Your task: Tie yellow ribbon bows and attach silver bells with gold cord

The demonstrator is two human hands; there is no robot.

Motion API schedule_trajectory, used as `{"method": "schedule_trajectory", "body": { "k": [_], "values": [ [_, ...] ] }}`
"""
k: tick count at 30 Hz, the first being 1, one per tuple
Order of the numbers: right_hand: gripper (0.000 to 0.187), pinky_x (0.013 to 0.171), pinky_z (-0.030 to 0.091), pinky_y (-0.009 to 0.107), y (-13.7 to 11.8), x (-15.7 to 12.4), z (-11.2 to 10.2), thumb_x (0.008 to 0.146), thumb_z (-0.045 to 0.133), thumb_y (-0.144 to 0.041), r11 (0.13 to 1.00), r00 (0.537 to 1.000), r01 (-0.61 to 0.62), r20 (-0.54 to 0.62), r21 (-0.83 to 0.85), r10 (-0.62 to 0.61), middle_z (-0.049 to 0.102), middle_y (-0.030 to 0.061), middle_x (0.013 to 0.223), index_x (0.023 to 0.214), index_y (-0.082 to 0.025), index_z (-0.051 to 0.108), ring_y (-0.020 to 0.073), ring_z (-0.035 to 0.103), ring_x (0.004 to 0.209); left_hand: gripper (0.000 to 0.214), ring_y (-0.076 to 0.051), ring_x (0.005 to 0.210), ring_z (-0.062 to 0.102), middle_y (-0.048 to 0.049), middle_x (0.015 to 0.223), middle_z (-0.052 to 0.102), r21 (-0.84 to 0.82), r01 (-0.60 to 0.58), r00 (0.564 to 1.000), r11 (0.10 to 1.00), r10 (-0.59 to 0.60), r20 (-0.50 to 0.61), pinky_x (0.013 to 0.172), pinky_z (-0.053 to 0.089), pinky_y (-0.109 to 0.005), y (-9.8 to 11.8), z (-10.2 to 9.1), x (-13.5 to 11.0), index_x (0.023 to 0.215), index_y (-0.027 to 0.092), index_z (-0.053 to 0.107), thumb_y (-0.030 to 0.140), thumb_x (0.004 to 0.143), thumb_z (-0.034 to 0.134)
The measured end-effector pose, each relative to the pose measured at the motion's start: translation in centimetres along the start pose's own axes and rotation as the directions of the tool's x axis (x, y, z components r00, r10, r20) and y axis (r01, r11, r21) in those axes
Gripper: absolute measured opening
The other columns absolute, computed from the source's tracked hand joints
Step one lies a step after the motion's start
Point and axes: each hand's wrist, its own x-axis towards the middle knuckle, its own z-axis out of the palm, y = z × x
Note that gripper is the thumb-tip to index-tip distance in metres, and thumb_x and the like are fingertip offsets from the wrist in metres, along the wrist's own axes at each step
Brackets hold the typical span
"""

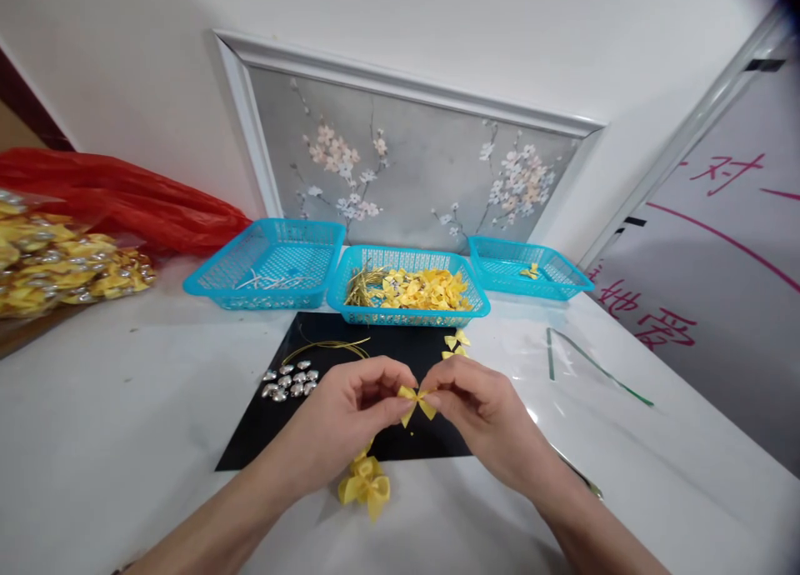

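Between my hands is a small yellow ribbon bow (417, 398), held over a black mat (400, 446). The thumb and fingers of my left hand (353, 412) pinch its left loop. My right hand (484, 412) pinches the right loop the same way. Left of my left hand lie several shiny silver heart-shaped beads (291, 381), with gold cords (328, 346) just behind them. Beyond my right hand are a few more yellow bows (457, 339), partly hidden by the fingers. Below my left wrist sits a cluster of yellow bows (366, 485) at the mat's front edge.
Behind the mat stand a blue basket (409, 317) of yellow bows and gold cords, a left basket (268, 296) with white strips, and a right basket (531, 287) with one yellow piece. A clear bag of bows (68, 258) lies far left, beside red plastic (125, 196). Green strips (603, 367) lie right.
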Motion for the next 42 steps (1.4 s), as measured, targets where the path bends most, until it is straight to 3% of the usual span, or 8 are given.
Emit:
{"method": "schedule_trajectory", "body": {
  "k": [6,12,16,21,27,32,42],
  "values": [
    [0.018,0.063,0.038,0.020,0.2,0.3,0.0,0.083,0.056,-0.004,0.995,0.999,0.041,0.014,-0.088,-0.040,0.061,-0.0030,0.076,0.076,-0.020,0.061,0.0096,0.054,0.068,0.007,-0.012,0.067,0.049,0.0058,0.069,0.055,0.190,-0.020,1.000,0.982,0.024,-0.016,0.060,0.036,-0.024,-0.5,0.0,0.0,0.077,0.022,0.059,0.018,0.083,0.055],
    [0.022,0.063,0.037,0.021,0.5,0.1,0.3,0.085,0.050,-0.002,0.985,0.997,0.041,0.077,-0.168,-0.029,0.057,-0.0029,0.075,0.075,-0.020,0.054,0.0100,0.052,0.067,0.013,-0.010,0.059,0.044,0.0081,0.061,0.051,0.470,-0.059,0.996,0.881,0.082,-0.027,0.054,0.032,-0.023,-0.8,0.3,0.0,0.070,0.022,0.054,0.017,0.082,0.052],
    [0.021,0.063,0.037,0.021,0.5,0.0,0.4,0.085,0.049,-0.002,0.977,0.992,0.036,0.125,-0.212,-0.010,0.057,-0.0023,0.078,0.077,-0.020,0.052,0.0107,0.052,0.069,0.016,-0.010,0.058,0.046,0.0079,0.062,0.053,0.531,-0.081,0.995,0.844,0.100,-0.007,0.055,0.032,-0.022,-0.5,0.3,0.0,0.068,0.021,0.055,0.010,0.079,0.049],
    [0.020,0.061,0.036,0.023,0.4,-0.1,0.4,0.087,0.046,-0.003,0.971,0.988,0.024,0.155,-0.239,0.014,0.055,-0.0020,0.077,0.078,-0.020,0.049,0.0117,0.051,0.068,0.017,-0.011,0.058,0.047,0.0069,0.061,0.055,0.481,-0.066,0.997,0.874,0.077,-0.002,0.055,0.033,-0.023,-0.5,0.3,0.0,0.067,0.021,0.056,0.009,0.077,0.048],
    [0.016,0.056,0.032,0.023,0.1,-0.1,0.3,0.086,0.046,-0.008,0.977,0.985,-0.081,0.133,-0.197,0.109,0.051,-0.0040,0.067,0.076,-0.020,0.046,0.0114,0.046,0.060,0.011,-0.013,0.062,0.049,0.0054,0.064,0.056,0.358,-0.015,1.000,0.934,0.018,-0.006,0.057,0.034,-0.025,-0.7,0.3,0.0,0.070,0.021,0.055,0.017,0.080,0.053],
    [0.015,0.054,0.031,0.024,-0.1,-0.1,0.4,0.086,0.045,-0.010,0.975,0.978,-0.138,0.128,-0.175,0.162,0.052,-0.0042,0.066,0.075,-0.021,0.045,0.0113,0.044,0.058,0.009,-0.014,0.067,0.051,0.0045,0.068,0.057,0.194,0.004,1.000,0.981,-0.006,0.013,0.061,0.036,-0.026,-0.6,0.3,0.0,0.073,0.021,0.056,0.017,0.081,0.054],
    [0.015,0.055,0.032,0.024,0.0,0.1,0.1,0.085,0.045,-0.009,0.977,0.979,-0.152,0.110,-0.149,0.169,0.054,-0.0038,0.066,0.075,-0.021,0.046,0.0117,0.047,0.059,0.009,-0.011,0.063,0.045,0.0055,0.064,0.051,-0.035,0.053,0.998,0.998,-0.051,0.039,0.060,0.036,-0.025,0.2,0.5,0.4,0.071,0.019,0.053,0.016,0.078,0.057]
  ]
}}
